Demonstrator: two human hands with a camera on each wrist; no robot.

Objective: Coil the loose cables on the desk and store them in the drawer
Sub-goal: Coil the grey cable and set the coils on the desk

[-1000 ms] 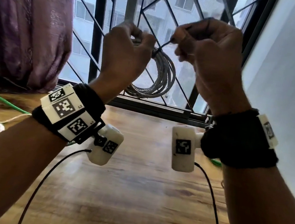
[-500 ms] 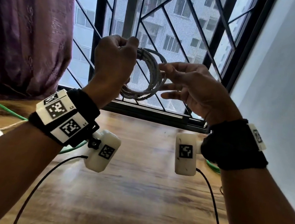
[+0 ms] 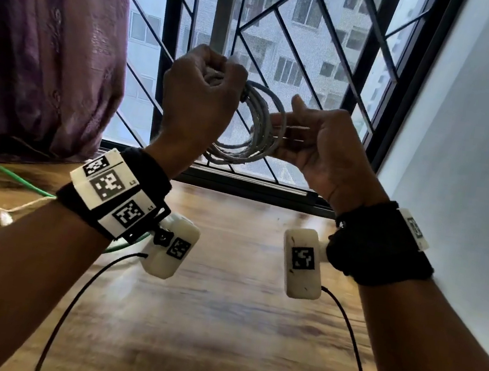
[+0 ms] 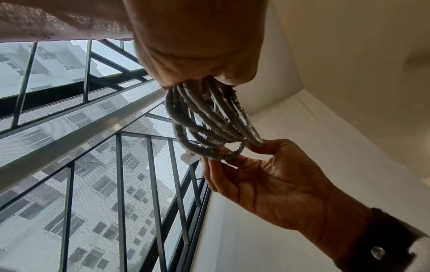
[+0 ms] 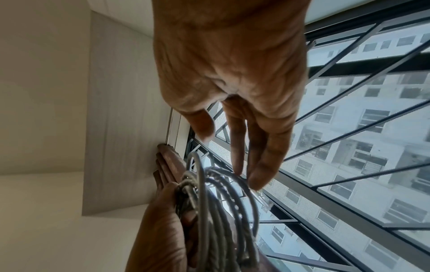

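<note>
Our left hand [image 3: 200, 97] clenches the top of the grey cable coil [image 3: 257, 130] above the tabletop [image 3: 217, 323]; our right hand [image 3: 315, 145], fingers straight, touches its far side

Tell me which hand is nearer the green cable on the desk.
Left. The left hand is raised above the desk on the side where the green cable lies; the right hand is farther off, across the coil.

Grey coiled cable [image 3: 254, 130], brown wood-grain desk [image 3: 217, 323], purple patterned curtain [image 3: 46, 41], green cable [image 3: 3, 172], black window grille [image 3: 302, 52], black wristbands with black-white square markers [image 3: 108, 186]
</note>
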